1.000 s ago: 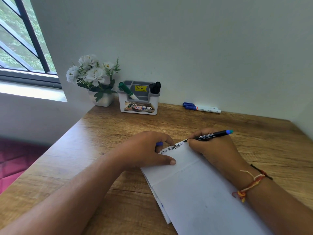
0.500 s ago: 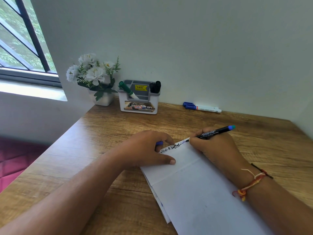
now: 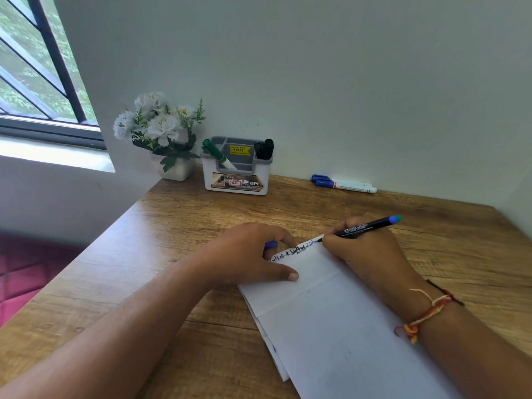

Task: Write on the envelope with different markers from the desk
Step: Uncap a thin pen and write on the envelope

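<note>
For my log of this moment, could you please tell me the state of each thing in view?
envelope, flat on the desk, writing along its top edge.
black marker, uncapped, tip on the envelope, gripped by the right hand.
blue cap, off, pinched in the left hand, which presses the envelope.
blue markers, capped, lying by the wall.
green marker, capped, leaning in the organizer.

flower pot [image 3: 176, 169]: white, white blooms, against wall [image 3: 345, 82] | barred window [image 3: 34, 76]: upper left | maroon quilted surface [image 3: 26, 272]: lower left
</note>
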`<state>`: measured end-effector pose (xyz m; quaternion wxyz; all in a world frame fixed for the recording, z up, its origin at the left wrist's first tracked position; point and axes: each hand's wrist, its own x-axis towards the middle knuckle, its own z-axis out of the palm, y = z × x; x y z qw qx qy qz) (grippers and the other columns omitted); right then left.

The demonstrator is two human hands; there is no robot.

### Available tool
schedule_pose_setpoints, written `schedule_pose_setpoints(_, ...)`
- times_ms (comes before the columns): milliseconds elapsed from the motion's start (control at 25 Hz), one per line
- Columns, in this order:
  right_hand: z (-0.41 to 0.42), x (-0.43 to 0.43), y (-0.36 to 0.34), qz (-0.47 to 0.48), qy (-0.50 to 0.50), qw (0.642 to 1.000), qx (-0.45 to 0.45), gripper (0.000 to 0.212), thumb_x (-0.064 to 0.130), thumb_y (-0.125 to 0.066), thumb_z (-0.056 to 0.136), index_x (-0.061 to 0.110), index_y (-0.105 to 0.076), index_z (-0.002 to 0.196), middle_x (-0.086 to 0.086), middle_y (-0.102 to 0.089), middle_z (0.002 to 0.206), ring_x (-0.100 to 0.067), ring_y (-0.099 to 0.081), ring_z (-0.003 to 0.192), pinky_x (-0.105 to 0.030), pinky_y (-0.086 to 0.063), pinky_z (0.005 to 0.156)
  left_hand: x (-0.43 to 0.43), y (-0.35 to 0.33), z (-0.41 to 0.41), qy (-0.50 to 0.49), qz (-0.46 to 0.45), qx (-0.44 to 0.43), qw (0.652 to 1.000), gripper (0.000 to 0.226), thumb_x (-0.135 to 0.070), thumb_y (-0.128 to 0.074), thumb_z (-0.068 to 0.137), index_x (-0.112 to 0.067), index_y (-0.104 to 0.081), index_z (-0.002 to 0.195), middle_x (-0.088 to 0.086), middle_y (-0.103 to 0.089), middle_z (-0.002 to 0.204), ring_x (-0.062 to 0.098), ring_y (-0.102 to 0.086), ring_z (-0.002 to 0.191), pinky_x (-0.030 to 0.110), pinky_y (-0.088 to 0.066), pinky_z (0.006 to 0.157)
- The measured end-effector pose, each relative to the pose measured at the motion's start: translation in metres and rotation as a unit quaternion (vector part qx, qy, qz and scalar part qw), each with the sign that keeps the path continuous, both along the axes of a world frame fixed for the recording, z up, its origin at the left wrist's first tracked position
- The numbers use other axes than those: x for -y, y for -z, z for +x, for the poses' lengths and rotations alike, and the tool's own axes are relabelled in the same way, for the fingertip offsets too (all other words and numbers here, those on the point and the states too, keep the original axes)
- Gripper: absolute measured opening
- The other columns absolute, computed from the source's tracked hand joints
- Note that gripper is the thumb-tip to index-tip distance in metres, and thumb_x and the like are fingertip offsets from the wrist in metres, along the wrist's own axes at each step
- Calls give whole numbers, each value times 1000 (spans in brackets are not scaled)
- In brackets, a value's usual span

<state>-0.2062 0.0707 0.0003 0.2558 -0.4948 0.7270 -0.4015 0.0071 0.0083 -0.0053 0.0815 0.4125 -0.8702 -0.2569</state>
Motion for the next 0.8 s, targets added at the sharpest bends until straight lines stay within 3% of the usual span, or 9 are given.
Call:
schedule_pose_setpoints(120,3,0,0,1,-24,1000,-15,6,19,-74,79,21,-78,76,7,-75,76,-3,-64,68,-9,-43,46,-1,-1,0,-1,3,3,1000,53,-65,-72,76,-53,-56,125,-8,-69,110,12,-62,100,37,-55,88)
schedule_pose_setpoints(200,3,0,1,-4,2,1000,-12,6,20,-72,79,21,-78,78,6,-76,75,-5,-65,68,-15,-45,51,-1,-1,0,-6,7,7,1000,52,-65,-72,76,-54,-56,124,-9,-68,108,11,-61,97,37,-55,86)
schedule_pose_setpoints(440,-4,3,2,-19,37,996,81,5,21,-72,86,19,-76,85,2,-73,69,0,-61,51,-18,-44,54,-3,-4,-2,-7,11,3,1000,53,-60,-74,78,-51,-54,126,-10,-65,104,8,-59,94,34,-55,86)
schedule_pose_setpoints(560,-7,3,2,-58,27,979,196,4,13,-76,87,15,-79,88,-8,-76,78,-8,-66,62,-19,-50,57,-5,-8,0,-67,37,-107,991,39,-36,-75,86,-39,-56,120,-10,-61,97,9,-58,83,33,-56,83)
schedule_pose_setpoints(680,-10,2,0,-99,9,968,232,9,12,-76,89,19,-81,91,-7,-79,83,-14,-73,79,-24,-55,65,-7,-13,1,-111,38,-222,968,28,-11,-57,94,-31,-59,114,-7,-64,101,21,-63,84,34,-57,78)
schedule_pose_setpoints(800,-8,-3,-9,-128,-29,954,270,17,20,-66,97,20,-83,92,-8,-81,89,-14,-76,83,-27,-58,68,-8,-14,0,-97,3,-233,967,30,-12,-54,99,-34,-63,119,-12,-72,108,20,-70,95,39,-59,87)
